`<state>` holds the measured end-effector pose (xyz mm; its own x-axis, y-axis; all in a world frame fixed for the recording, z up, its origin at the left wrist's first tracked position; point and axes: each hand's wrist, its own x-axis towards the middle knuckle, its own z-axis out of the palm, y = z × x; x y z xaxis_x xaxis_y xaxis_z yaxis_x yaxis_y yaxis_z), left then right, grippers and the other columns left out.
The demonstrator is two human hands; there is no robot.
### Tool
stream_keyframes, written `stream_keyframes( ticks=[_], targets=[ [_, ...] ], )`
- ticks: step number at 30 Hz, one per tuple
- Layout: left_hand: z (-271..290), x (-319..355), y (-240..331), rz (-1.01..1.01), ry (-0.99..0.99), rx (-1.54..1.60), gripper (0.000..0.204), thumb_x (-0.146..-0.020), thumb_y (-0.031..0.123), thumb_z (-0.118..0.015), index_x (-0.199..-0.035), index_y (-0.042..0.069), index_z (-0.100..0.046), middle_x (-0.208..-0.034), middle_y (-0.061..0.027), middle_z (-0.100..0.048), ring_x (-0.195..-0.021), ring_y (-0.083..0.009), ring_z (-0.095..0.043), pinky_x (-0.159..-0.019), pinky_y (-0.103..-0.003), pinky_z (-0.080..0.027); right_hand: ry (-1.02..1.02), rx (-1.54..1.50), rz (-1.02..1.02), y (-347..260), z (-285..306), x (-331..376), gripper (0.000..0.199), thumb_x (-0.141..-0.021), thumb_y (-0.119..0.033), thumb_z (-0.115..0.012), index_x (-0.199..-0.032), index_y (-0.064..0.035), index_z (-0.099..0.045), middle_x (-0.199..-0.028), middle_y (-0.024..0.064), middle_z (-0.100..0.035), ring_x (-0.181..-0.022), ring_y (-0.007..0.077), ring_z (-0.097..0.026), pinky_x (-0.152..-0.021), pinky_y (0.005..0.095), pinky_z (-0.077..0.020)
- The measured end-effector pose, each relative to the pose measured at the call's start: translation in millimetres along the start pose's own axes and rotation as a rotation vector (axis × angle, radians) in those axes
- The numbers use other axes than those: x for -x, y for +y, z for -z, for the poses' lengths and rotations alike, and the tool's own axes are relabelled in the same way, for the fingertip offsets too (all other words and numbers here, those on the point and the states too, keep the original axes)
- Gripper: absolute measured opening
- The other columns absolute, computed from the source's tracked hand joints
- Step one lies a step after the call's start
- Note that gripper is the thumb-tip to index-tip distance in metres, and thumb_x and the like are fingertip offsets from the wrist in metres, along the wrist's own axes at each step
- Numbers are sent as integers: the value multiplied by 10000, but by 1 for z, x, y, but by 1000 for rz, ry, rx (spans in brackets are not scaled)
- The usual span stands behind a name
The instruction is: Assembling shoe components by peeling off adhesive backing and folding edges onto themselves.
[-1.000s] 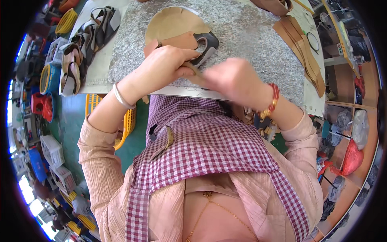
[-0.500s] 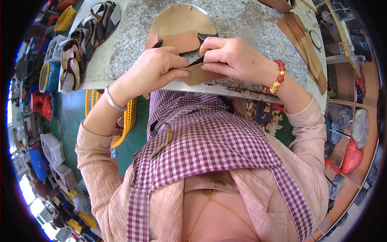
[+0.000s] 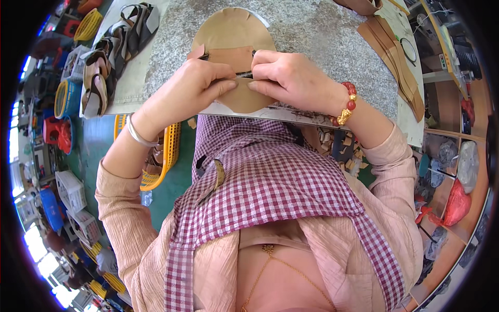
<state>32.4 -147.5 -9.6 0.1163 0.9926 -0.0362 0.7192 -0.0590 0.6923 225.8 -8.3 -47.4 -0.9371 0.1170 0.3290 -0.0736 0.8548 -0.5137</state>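
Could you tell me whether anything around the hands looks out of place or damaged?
Nothing stands out. Both hands, left hand and right hand, hold the brown leather piece over the oval pad; small offcuts lie below the table edge.

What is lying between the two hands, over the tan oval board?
In the head view, between the left hand and right hand lies a brown leather piece on the tan oval board; a thin dark tool bridges the fingers.

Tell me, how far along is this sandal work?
Done, it seems: finished strapped sandals lie in a row at the table's left. In hand: the left hand and right hand together grip a brown leather piece and a thin dark tool over a tan oval board. Possibly left: tan strips lie stacked at the right, apparently unused.
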Motion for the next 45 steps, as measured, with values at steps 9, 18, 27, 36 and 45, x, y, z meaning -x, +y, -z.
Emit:
stream_keyframes(
  ticks=[9,18,27,36,45],
  targets=[
    [-4,4,2,52,-93,15,77,-855,45,-693,-834,-22,-661,-662,-30,-563,-556,-132,-441,-549,-248,-385,-33,-170,-1,4,7,2,208,-867,-151,-692,-712,-38,-612,-810,27,-612,-582,197,-533,-600,313,-456],
    [-4,15,-28,-208,14,18,143,-869,66,-696,-975,-25,-722,-707,-67,-644,-560,-157,-500,-573,-274,-433,-108,-210,-56,-3,12,-1,253,-844,-146,-720,-664,-39,-579,-743,18,-599,-577,176,-516,-599,308,-444],
    [-5,23,-27,2,-29,196,173,-891,60,-661,-1023,-25,-733,-740,-68,-672,-548,-157,-502,-559,-259,-436,-140,-195,-51,2,4,4,141,-864,-130,-698,-838,-1,-647,-826,28,-607,-610,165,-497,-599,293,-415],
    [-1,22,-23,-27,10,-14,117,-853,23,-644,-933,-46,-695,-682,-44,-632,-548,-153,-490,-555,-278,-441,-69,-141,-69,-2,-3,4,210,-873,-165,-672,-741,-20,-599,-765,60,-608,-607,229,-549,-611,335,-467],
    [-14,13,-1,124,-18,52,40,-813,8,-667,-824,-24,-646,-636,-44,-588,-533,-164,-444,-542,-296,-428,-108,-143,-69,-2,-8,5,143,-876,-148,-681,-871,-11,-644,-831,48,-616,-640,196,-525,-614,311,-433]
  ],
)
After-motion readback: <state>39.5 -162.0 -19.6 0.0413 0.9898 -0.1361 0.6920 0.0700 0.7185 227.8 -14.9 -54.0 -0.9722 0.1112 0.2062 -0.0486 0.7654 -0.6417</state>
